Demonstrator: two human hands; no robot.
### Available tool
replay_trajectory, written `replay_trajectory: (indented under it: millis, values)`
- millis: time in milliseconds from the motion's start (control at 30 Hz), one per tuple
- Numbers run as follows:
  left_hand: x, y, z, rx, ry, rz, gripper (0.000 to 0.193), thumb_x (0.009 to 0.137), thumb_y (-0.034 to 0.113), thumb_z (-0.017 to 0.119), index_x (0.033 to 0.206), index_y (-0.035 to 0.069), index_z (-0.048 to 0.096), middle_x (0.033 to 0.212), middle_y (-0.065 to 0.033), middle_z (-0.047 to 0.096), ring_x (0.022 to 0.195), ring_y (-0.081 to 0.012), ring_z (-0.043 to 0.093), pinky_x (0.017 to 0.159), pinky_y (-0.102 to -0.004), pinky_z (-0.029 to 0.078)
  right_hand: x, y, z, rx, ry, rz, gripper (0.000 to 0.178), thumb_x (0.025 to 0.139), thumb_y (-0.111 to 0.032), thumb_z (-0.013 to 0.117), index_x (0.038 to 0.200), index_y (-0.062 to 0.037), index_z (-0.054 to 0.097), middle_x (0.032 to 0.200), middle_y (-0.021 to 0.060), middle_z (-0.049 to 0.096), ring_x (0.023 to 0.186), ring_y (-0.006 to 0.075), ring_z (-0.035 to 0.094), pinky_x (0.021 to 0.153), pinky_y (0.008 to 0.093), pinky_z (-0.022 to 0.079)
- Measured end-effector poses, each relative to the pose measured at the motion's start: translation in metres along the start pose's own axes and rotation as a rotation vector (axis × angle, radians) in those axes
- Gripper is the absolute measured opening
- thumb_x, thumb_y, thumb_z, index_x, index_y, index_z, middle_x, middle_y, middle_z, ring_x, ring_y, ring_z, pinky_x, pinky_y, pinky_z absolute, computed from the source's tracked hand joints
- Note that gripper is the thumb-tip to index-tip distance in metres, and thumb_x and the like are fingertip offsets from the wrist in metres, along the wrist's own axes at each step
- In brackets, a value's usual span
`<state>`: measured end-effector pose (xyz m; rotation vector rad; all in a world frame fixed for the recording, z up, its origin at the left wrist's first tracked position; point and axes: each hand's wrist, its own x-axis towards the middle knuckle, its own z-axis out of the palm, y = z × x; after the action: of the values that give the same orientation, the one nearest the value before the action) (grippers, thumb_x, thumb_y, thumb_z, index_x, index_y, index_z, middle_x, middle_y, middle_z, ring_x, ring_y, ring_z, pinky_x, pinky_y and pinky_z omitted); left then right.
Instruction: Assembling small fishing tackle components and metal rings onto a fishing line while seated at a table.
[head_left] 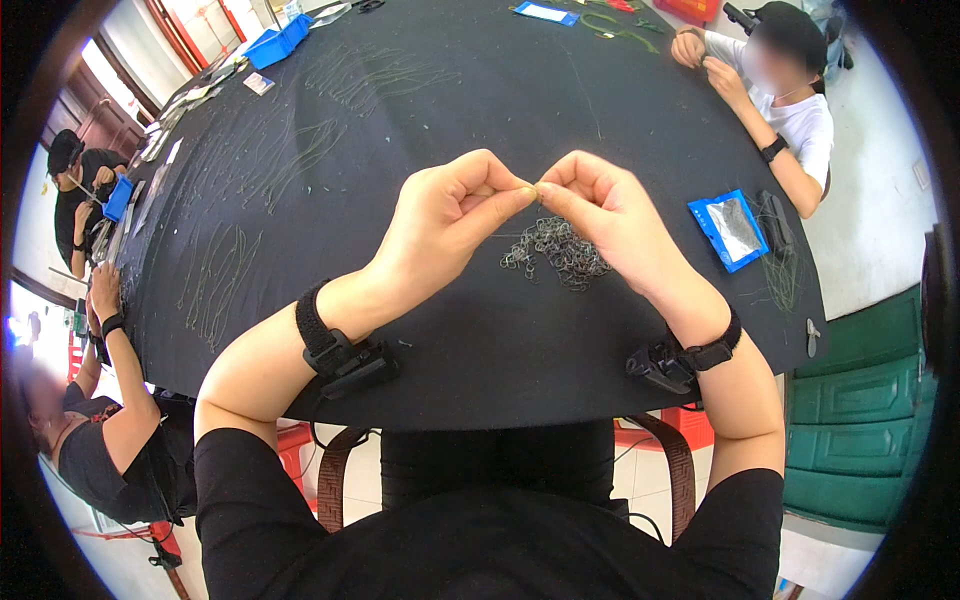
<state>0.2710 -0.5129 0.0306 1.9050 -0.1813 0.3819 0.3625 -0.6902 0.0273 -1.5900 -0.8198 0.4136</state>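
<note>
My left hand [445,215] and my right hand [605,205] meet fingertip to fingertip above the dark table. Both are closed in a pinch, thumb against forefinger. What they pinch is too small to make out. Just below my right hand lies a pile of small dark metal pieces [560,250], curved like hooks or loops, partly covered by that hand. A thin strand shows faintly between my left wrist and the pile.
Thin green cords [300,150] lie across the left of the black-covered table [480,350]. A blue packet [730,230] sits at the right beside dark cords. A blue tray [277,42] stands far left. Other people work at the left and far right edges.
</note>
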Motion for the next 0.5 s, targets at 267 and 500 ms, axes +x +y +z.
replay_trajectory:
  millis: [267, 500]
  values:
    - [0.001, -0.007, 0.001, -0.099, 0.06, 0.026, 0.014, 0.094, 0.011, 0.063, 0.092, -0.003, 0.061, 0.075, 0.0022, 0.06, 0.067, -0.0006, 0.048, 0.058, -0.0181, 0.04, -0.007, -0.004, 0.009, 0.033, -0.093, 0.045, 0.011, 0.087, -0.01, 0.064, 0.082, -0.0038, 0.055, 0.067, -0.0055, 0.052, 0.062, 0.0013, 0.046, 0.056, 0.0205, 0.039]
    - [0.001, -0.005, 0.003, -0.133, 0.009, 0.005, 0.013, 0.094, 0.01, 0.062, 0.092, -0.003, 0.062, 0.076, 0.0016, 0.061, 0.069, -0.0005, 0.049, 0.059, -0.0181, 0.041, -0.015, -0.015, 0.009, -0.353, 0.063, -0.29, 0.007, 0.084, -0.007, 0.066, 0.085, -0.0057, 0.059, 0.055, -0.0033, 0.041, 0.052, 0.0032, 0.036, 0.048, 0.0229, 0.032]
